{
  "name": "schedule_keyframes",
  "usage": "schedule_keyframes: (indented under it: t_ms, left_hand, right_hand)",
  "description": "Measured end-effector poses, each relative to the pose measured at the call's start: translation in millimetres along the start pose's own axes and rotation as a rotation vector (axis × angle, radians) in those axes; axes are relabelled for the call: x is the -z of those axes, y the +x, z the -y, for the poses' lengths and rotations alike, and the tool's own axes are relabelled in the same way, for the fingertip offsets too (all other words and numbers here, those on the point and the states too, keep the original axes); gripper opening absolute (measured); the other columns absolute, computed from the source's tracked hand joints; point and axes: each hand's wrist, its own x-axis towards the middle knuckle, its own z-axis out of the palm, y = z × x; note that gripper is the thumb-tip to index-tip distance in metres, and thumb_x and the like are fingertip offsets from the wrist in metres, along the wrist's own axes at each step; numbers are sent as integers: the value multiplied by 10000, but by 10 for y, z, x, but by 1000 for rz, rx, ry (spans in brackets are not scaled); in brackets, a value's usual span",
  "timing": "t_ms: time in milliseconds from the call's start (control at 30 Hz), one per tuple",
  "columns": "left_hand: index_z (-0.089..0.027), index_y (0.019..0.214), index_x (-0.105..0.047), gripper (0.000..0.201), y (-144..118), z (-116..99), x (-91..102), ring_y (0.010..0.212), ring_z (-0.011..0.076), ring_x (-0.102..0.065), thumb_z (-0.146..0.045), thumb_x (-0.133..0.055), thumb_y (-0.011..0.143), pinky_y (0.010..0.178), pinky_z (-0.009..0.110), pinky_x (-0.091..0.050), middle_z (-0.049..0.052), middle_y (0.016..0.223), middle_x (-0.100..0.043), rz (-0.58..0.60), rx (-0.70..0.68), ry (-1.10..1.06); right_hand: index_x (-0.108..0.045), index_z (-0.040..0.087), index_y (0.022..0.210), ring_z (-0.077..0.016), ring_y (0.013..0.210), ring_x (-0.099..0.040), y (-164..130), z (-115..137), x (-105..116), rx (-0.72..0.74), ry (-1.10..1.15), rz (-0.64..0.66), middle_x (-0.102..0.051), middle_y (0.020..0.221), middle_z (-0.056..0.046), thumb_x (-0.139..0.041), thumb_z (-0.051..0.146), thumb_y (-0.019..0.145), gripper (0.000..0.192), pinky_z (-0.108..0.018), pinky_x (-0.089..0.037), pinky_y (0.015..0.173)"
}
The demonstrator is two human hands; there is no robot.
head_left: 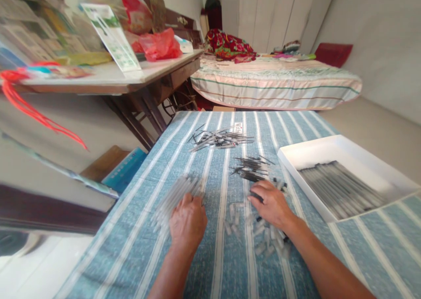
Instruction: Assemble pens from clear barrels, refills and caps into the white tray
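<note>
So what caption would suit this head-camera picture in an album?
Two hands on a blue striped cloth: left hand on clear tubes, right hand by dark refills.

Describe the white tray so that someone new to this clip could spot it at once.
Start at the blue-striped cloth covering the work surface, then look to its right edge, beyond the right hand. The white tray lies there, shallow and rectangular, holding dark pens in a neat row, unlike the loose piles scattered on the cloth.
</note>
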Motion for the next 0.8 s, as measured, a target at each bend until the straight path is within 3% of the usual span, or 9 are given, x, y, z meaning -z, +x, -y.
schedule_keyframes:
  t_ms: [133,367,567,800]
  left_hand:
    - [-150,798,-646,264,10,11,-8,851,260,-604,-204,-393,849,724,354,-430,120,903,-607,0,-50,25]
    - [-152,756,-635,227,-27,-7,-4,878,247,-583,-138,-415,811,760,346,-428,114,907,-591,10,-140,7]
    - [-151,756,-594,184,-79,-96,3,893,225,-574,-131,-422,819,790,327,-423,109,934,-589,55,-193,-38]
    - [-146,783,-564,178,-100,-108,-53,841,216,-588,-123,-395,836,765,317,-430,117,910,-590,11,-233,-105]
  right_hand:
    - [-644,181,776,-203,888,-541,34,-57,49,-62,-126,-112,-630,878,-76,-473,203,867,195,-312,-418,786]
    - [-645,180,770,-277,986,-473,57,-119,46,-127,-384,35,-598,953,-125,-515,167,816,139,-384,-383,800]
    - [-641,178,789,-262,1003,-464,54,-123,36,-124,-419,23,-593,966,-115,-504,151,811,141,-363,-375,807]
    - [-621,162,770,-274,1012,-462,87,-114,47,-158,-398,63,-586,985,-135,-480,130,804,148,-377,-367,819]
